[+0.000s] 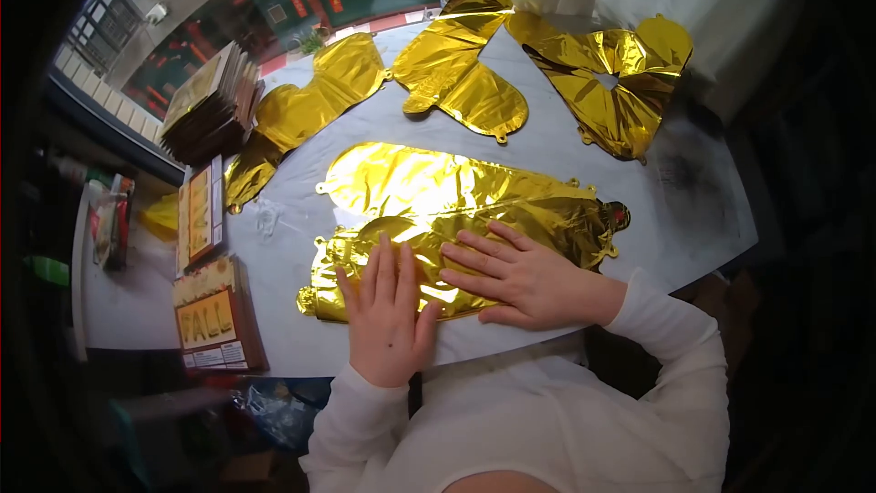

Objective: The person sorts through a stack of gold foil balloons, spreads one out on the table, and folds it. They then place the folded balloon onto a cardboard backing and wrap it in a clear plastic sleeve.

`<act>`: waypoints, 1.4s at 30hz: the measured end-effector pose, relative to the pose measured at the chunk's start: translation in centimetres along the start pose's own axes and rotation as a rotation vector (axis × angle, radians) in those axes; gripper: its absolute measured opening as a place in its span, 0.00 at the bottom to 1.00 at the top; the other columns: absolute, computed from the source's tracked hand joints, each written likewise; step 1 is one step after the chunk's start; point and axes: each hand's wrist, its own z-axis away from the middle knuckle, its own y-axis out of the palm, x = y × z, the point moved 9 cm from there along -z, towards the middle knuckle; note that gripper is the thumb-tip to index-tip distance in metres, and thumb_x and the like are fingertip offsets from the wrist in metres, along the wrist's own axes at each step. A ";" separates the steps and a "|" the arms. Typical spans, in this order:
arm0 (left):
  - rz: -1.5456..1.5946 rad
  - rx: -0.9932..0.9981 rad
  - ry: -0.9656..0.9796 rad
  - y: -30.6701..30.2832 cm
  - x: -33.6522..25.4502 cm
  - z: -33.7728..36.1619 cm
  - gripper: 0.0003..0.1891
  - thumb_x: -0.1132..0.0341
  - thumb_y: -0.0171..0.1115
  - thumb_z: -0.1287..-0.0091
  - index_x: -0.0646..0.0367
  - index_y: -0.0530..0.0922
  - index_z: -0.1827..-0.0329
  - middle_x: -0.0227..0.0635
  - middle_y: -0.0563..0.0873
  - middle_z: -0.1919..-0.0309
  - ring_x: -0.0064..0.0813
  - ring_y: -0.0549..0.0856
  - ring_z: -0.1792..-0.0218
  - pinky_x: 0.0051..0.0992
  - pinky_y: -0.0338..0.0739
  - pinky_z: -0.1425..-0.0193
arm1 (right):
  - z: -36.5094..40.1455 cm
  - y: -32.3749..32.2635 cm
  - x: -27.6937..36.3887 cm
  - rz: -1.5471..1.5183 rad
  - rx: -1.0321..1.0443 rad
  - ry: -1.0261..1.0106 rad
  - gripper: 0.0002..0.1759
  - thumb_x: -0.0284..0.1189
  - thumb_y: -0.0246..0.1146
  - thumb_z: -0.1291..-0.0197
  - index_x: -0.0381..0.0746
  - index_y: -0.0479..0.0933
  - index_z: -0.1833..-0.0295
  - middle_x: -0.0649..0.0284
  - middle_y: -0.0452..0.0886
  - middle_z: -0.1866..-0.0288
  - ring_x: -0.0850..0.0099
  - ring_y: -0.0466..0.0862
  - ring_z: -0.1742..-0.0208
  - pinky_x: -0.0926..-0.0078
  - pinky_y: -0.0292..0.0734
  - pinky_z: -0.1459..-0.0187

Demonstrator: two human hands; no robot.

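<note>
Several flat gold foil balloons (pixel 525 205) lie in a layered pile on the white table, in front of my body. My left hand (pixel 388 315) rests palm down on the pile's near left part, its fingers spread. Beside it, my right hand (pixel 520 278) lies flat on the near middle of the pile, fingers apart and pointing left. The two hands do not touch. At the pile's right end the foil is bunched, with a small dark and red patch. Light glares off the upper left foil.
Along the far side of the white table (pixel 675 256) lie an S-like foil balloon (pixel 319 91), an angular one (pixel 456 73) and one with a small hole (pixel 630 82). At left stand a stack of packets (pixel 210 100) and packs marked FALL (pixel 214 319). White curtains hang behind.
</note>
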 end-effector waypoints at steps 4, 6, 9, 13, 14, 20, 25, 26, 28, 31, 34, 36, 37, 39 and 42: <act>-0.123 -0.027 0.004 -0.8 0.8 -1.0 0.37 0.49 0.60 0.24 0.55 0.66 0.15 0.47 0.62 0.14 0.52 0.57 0.13 0.72 0.34 0.17 | 0.0 -0.1 0.0 -0.006 0.008 0.009 0.37 0.54 0.50 0.18 0.52 0.59 0.12 0.59 0.54 0.08 0.58 0.52 0.09 0.47 0.42 0.13; -0.126 0.008 -0.031 -0.7 1.7 -1.0 0.36 0.47 0.60 0.24 0.49 0.67 0.15 0.45 0.62 0.13 0.52 0.56 0.13 0.75 0.32 0.18 | 0.0 -0.2 0.0 -0.002 0.015 0.011 0.37 0.54 0.50 0.18 0.52 0.59 0.12 0.59 0.54 0.08 0.58 0.52 0.09 0.47 0.42 0.13; -0.135 0.023 -0.048 0.0 2.5 -0.5 0.37 0.46 0.60 0.24 0.49 0.68 0.15 0.44 0.61 0.13 0.52 0.57 0.13 0.75 0.32 0.18 | -0.2 -0.1 0.0 -0.003 0.030 0.011 0.36 0.54 0.50 0.18 0.52 0.59 0.12 0.59 0.53 0.08 0.58 0.52 0.08 0.47 0.42 0.13; -0.099 0.002 -0.055 0.3 2.7 -0.2 0.38 0.45 0.61 0.25 0.49 0.68 0.15 0.44 0.61 0.13 0.51 0.57 0.13 0.75 0.36 0.18 | -0.2 -0.2 0.0 -0.017 0.043 0.021 0.36 0.53 0.50 0.18 0.52 0.59 0.12 0.59 0.53 0.08 0.58 0.51 0.08 0.48 0.41 0.13; -0.094 0.001 -0.057 0.4 2.7 -0.2 0.38 0.45 0.61 0.25 0.49 0.68 0.15 0.44 0.61 0.13 0.51 0.57 0.13 0.75 0.36 0.18 | -0.1 -0.2 0.0 -0.021 0.047 0.025 0.37 0.53 0.50 0.18 0.52 0.59 0.12 0.58 0.53 0.08 0.58 0.51 0.08 0.48 0.41 0.13; -0.065 -0.014 -0.069 0.3 2.8 -0.2 0.38 0.43 0.62 0.25 0.49 0.68 0.15 0.44 0.61 0.13 0.50 0.57 0.13 0.74 0.37 0.18 | 1.8 -0.2 -0.8 0.068 0.130 0.132 0.42 0.60 0.49 0.20 0.51 0.56 0.11 0.54 0.50 0.08 0.52 0.48 0.08 0.41 0.36 0.13; -0.069 -0.031 -0.064 0.1 2.8 -0.1 0.39 0.43 0.63 0.27 0.47 0.68 0.15 0.43 0.62 0.13 0.49 0.58 0.13 0.74 0.37 0.18 | 4.7 -0.4 -1.7 0.040 0.191 0.249 0.52 0.67 0.51 0.25 0.44 0.53 0.10 0.47 0.44 0.07 0.47 0.42 0.08 0.36 0.31 0.14; -0.060 -0.040 -0.067 0.1 2.9 -0.1 0.39 0.43 0.63 0.27 0.47 0.68 0.15 0.43 0.62 0.13 0.49 0.58 0.13 0.74 0.37 0.18 | 5.3 -0.5 -2.2 0.002 0.191 0.293 0.54 0.69 0.51 0.27 0.42 0.51 0.10 0.44 0.42 0.07 0.46 0.40 0.08 0.36 0.31 0.14; -0.051 -0.039 -0.069 0.2 3.0 0.0 0.39 0.43 0.64 0.28 0.46 0.68 0.15 0.42 0.62 0.13 0.48 0.59 0.14 0.74 0.37 0.18 | 6.7 -0.6 -2.8 0.024 0.186 0.312 0.55 0.69 0.52 0.27 0.41 0.52 0.11 0.42 0.41 0.08 0.44 0.40 0.08 0.35 0.32 0.15; -0.019 -0.056 -0.070 -0.1 3.0 0.0 0.40 0.43 0.65 0.29 0.45 0.67 0.15 0.41 0.63 0.14 0.48 0.60 0.14 0.74 0.38 0.18 | 8.2 -0.9 -3.3 0.051 0.205 0.352 0.56 0.69 0.53 0.28 0.40 0.52 0.11 0.39 0.39 0.08 0.41 0.40 0.08 0.35 0.33 0.15; -0.002 -0.037 -0.080 0.0 3.3 0.2 0.40 0.43 0.63 0.27 0.43 0.66 0.14 0.39 0.59 0.12 0.49 0.59 0.14 0.74 0.38 0.18 | 8.0 -1.9 -3.6 0.013 0.191 0.386 0.55 0.68 0.53 0.27 0.39 0.50 0.11 0.38 0.38 0.08 0.40 0.39 0.08 0.35 0.33 0.15; -0.001 -0.059 -0.078 -0.1 3.4 0.1 0.40 0.43 0.63 0.27 0.43 0.66 0.14 0.39 0.59 0.12 0.49 0.59 0.14 0.74 0.38 0.18 | 6.1 -3.8 -4.5 -0.046 0.088 0.420 0.57 0.67 0.53 0.26 0.37 0.45 0.10 0.37 0.32 0.08 0.38 0.33 0.09 0.38 0.34 0.14; -0.003 -0.059 -0.067 0.0 3.3 0.3 0.40 0.43 0.62 0.27 0.43 0.66 0.14 0.39 0.59 0.12 0.49 0.59 0.14 0.74 0.37 0.18 | 4.0 -6.1 -4.2 -0.046 0.007 0.379 0.51 0.59 0.62 0.26 0.40 0.54 0.11 0.37 0.40 0.09 0.39 0.43 0.09 0.45 0.44 0.14; -0.003 -0.061 -0.068 0.0 3.2 0.3 0.40 0.43 0.62 0.27 0.43 0.66 0.14 0.39 0.59 0.12 0.49 0.59 0.14 0.74 0.37 0.18 | 0.3 -7.0 -6.4 -0.113 -0.022 0.340 0.47 0.54 0.66 0.28 0.41 0.60 0.14 0.38 0.48 0.11 0.41 0.50 0.11 0.49 0.50 0.16; -0.011 -0.072 -0.064 0.1 3.3 0.4 0.39 0.43 0.62 0.27 0.43 0.66 0.14 0.39 0.60 0.12 0.49 0.59 0.14 0.74 0.36 0.17 | -5.2 -6.0 -11.0 -0.200 -0.152 0.353 0.38 0.45 0.77 0.35 0.42 0.75 0.24 0.43 0.70 0.24 0.49 0.69 0.21 0.57 0.66 0.22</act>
